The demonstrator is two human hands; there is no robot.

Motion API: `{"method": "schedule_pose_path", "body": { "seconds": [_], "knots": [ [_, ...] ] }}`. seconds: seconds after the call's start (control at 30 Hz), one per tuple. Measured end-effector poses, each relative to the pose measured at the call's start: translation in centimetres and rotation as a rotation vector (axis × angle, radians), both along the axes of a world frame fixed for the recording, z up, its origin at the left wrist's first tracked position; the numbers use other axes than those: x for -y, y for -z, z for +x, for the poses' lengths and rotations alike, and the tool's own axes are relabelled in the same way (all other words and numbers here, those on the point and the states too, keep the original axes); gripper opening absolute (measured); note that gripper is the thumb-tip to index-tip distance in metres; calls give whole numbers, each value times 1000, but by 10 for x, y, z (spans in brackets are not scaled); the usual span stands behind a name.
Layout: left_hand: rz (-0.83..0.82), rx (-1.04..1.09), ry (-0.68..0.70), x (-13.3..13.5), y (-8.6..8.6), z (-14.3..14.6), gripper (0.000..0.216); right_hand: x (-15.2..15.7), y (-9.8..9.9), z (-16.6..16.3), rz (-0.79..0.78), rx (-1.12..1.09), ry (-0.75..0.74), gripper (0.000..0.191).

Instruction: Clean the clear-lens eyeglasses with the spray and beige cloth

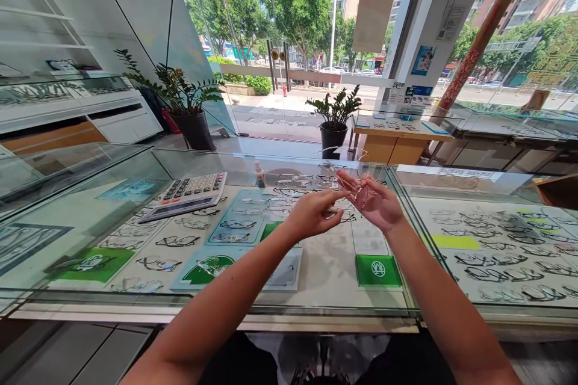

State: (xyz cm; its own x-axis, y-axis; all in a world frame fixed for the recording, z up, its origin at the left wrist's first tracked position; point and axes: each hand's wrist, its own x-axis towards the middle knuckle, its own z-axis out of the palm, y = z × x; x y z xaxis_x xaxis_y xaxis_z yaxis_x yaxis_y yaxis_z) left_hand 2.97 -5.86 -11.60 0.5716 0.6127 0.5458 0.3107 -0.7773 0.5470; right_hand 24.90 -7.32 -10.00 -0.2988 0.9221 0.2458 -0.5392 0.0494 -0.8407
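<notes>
Pinkish-rimmed glasses (362, 194) sit in the right hand (380, 207), which pinches them lightly.

The held eyeglasses (362, 195) have thin rims with a metallic sheen. The worktop (327, 271) is smooth, glossy, see-through glass that throws back reflections. The calculator (192, 192) looks like pale plastic, its keys mostly matt; the green card (378, 270) is smooth. The flowerpot (333, 138) is dark and smooth, and the low cabinet (379, 147) shows a wood-like front.
</notes>
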Motion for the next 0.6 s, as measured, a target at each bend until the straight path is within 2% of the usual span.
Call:
{"method": "schedule_pose_path", "body": {
  "seconds": [0.13,0.27,0.4,0.5,0.6],
  "knots": [
    [35,-22,-44,-6,5,-2,37,-1,1,4,54,25,56,21],
    [-21,-10,-34,-5,2,-3,26,-4,3,8,82,29,133,23],
    [-73,36,-14,-1,-2,-2,23,-4,6,10,59,14,132,21],
    [-285,255,-16,-3,-3,-2,26,-3,4,12,37,-44,168,16],
    [-678,604,18,-14,-5,-2,19,-2,2,13,40,-80,203,17]
  ]
}}
